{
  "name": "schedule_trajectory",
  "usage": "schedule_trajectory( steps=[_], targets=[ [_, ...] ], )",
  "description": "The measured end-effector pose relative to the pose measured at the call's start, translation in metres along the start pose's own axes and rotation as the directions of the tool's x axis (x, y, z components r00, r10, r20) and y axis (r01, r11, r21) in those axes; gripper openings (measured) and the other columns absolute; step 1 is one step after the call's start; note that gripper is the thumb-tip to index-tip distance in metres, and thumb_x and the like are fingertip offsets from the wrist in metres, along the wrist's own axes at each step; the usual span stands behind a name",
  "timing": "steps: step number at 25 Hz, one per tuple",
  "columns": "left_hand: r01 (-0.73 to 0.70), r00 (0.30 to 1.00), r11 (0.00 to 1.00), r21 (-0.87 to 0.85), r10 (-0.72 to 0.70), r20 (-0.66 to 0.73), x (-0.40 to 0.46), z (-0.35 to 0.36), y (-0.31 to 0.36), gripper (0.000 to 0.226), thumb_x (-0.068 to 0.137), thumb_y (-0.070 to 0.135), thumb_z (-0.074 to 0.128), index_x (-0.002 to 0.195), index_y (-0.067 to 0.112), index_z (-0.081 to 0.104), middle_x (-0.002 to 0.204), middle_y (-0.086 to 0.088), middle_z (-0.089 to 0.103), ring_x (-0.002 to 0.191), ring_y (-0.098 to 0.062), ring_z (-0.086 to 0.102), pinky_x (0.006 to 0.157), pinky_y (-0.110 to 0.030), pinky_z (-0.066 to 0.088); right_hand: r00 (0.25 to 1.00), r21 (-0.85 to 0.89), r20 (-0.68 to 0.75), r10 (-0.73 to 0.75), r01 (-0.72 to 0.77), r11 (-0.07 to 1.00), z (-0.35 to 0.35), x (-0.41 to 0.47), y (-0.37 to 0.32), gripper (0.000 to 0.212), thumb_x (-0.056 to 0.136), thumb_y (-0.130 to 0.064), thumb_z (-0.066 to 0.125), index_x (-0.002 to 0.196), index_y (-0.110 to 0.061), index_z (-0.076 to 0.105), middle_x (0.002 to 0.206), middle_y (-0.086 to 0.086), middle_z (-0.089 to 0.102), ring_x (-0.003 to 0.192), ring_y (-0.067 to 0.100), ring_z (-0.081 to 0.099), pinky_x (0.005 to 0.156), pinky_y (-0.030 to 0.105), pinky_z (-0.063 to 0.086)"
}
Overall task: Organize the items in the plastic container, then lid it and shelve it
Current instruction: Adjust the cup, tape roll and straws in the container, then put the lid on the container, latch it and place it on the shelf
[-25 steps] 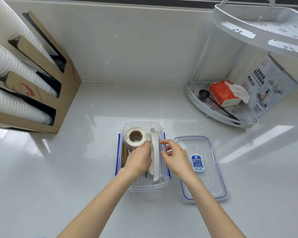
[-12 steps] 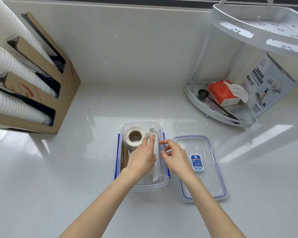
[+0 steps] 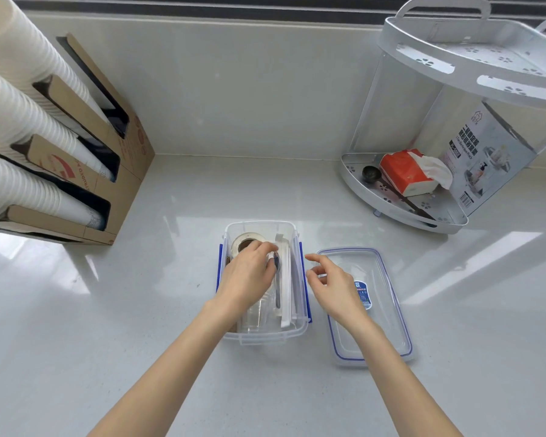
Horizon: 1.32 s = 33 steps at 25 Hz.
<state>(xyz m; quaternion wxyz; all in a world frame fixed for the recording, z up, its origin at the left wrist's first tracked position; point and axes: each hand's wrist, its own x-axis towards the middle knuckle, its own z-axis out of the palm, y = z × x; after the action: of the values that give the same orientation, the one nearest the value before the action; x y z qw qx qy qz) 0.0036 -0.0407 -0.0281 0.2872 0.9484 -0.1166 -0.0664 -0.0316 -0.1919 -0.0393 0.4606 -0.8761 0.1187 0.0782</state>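
Note:
A clear plastic container (image 3: 267,337) with blue side clips stands on the white counter in front of me. Inside it are a tape roll (image 3: 245,242) at the far left, flat white packets (image 3: 286,279) upright along the right wall, and a dark pen-like stick (image 3: 277,279) between them. My left hand (image 3: 249,275) is inside the container, its fingers resting on the tape roll and the items beside it; what it grips is hidden. My right hand (image 3: 331,283) hovers with spread fingers just right of the container, over the clear lid (image 3: 382,310), which lies flat beside the container.
A two-tier white corner shelf (image 3: 401,212) stands at the back right, holding a red tissue pack (image 3: 405,171), a black scoop (image 3: 371,175) and a printed box (image 3: 486,159). A cardboard dispenser (image 3: 120,184) with stacks of white cups stands at the left.
My left hand has shifted from the white packets toward the tape roll, uncovering the dark stick. My right hand has pulled away from the container's right edge and now hangs over the lid.

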Motion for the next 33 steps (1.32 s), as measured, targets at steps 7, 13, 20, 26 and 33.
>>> schedule_trajectory(
  steps=[7, 13, 20, 26, 33],
  targets=[
    [-0.073, 0.996, 0.977, -0.203, 0.08, 0.028, -0.008, 0.027, 0.05, 0.032, 0.089, 0.009, 0.04, 0.118, 0.007, 0.053, 0.12, -0.012, 0.061, 0.103, -0.025, 0.059, 0.092, -0.031, 0.044, 0.986, -0.059, -0.133, 0.104, -0.113, 0.992, -0.032, -0.009, 0.032, 0.036, 0.09, -0.015, 0.046, 0.126, -0.014, 0.049, 0.122, 0.014, 0.057, 0.107, 0.027, 0.056, 0.09, 0.029, 0.04],
    [0.018, 0.963, 0.984, -0.176, 0.03, 0.266, -0.026, 0.082, 0.086, 0.054, 0.092, 0.017, 0.038, 0.14, 0.004, 0.017, 0.151, -0.013, 0.023, 0.139, -0.025, 0.022, 0.111, -0.029, 0.02, 0.956, -0.177, -0.15, 0.252, -0.277, 0.944, -0.057, -0.02, 0.068, 0.043, 0.09, -0.019, 0.046, 0.133, -0.013, 0.041, 0.138, 0.017, 0.04, 0.128, 0.035, 0.035, 0.105, 0.04, 0.032],
    [0.231, 0.906, 0.973, -0.028, -0.204, 0.371, -0.033, 0.108, 0.091, 0.069, 0.09, 0.018, 0.039, 0.14, 0.0, -0.006, 0.151, -0.026, -0.008, 0.141, -0.035, -0.01, 0.117, -0.039, -0.001, 0.905, -0.276, -0.125, 0.406, -0.425, 0.862, -0.065, -0.024, 0.09, 0.052, 0.091, -0.024, 0.045, 0.137, -0.008, 0.028, 0.138, 0.019, 0.032, 0.129, 0.037, 0.029, 0.103, 0.044, 0.032],
    [0.251, 0.895, 0.967, -0.053, -0.211, 0.393, -0.036, 0.115, 0.094, 0.07, 0.089, 0.02, 0.041, 0.141, 0.001, -0.004, 0.152, -0.022, -0.012, 0.142, -0.033, -0.009, 0.117, -0.039, 0.002, 0.906, -0.247, -0.132, 0.402, -0.423, 0.872, -0.067, -0.02, 0.092, 0.046, 0.09, -0.021, 0.044, 0.132, -0.003, 0.034, 0.135, 0.021, 0.034, 0.125, 0.04, 0.032, 0.1, 0.043, 0.034],
    [0.279, 0.917, 0.939, -0.2, -0.198, 0.346, -0.032, 0.11, 0.103, 0.068, 0.086, 0.018, 0.043, 0.142, 0.008, 0.006, 0.155, -0.012, -0.008, 0.142, -0.034, 0.0, 0.115, -0.04, 0.011, 0.886, -0.036, -0.202, 0.418, -0.433, 0.9, -0.072, -0.025, 0.098, 0.045, 0.09, -0.014, 0.045, 0.132, 0.0, 0.038, 0.136, 0.023, 0.036, 0.122, 0.044, 0.041, 0.105, 0.04, 0.032]
  ],
)
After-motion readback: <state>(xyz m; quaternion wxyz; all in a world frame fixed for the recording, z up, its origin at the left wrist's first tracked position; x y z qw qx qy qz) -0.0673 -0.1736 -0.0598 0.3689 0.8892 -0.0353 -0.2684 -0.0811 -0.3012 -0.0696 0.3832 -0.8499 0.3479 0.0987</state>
